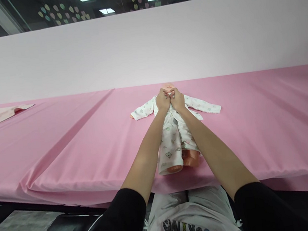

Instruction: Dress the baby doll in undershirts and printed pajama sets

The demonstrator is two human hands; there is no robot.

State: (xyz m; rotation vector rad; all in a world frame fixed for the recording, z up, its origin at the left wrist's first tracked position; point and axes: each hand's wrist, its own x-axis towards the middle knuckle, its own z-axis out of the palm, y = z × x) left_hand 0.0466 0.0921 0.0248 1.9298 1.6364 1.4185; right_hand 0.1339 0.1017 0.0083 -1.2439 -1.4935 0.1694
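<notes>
on creased pink cloth (90, 145), pinching with left hand (163, 100) and right hand (178, 99) the thin printed shirt (203, 106) at neck of smooth doll (191, 158).

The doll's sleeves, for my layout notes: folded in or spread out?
Spread out: one sleeve reaches toward the picture's left, the other toward its right, both over the pink cloth.

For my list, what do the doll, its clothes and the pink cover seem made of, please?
Doll: smooth, slightly shiny, so probably plastic or vinyl. Clothes: matte cloth, perhaps cotton, lying limp. Pink cover: smooth fabric, fibre unclear, creasing softly.
</notes>
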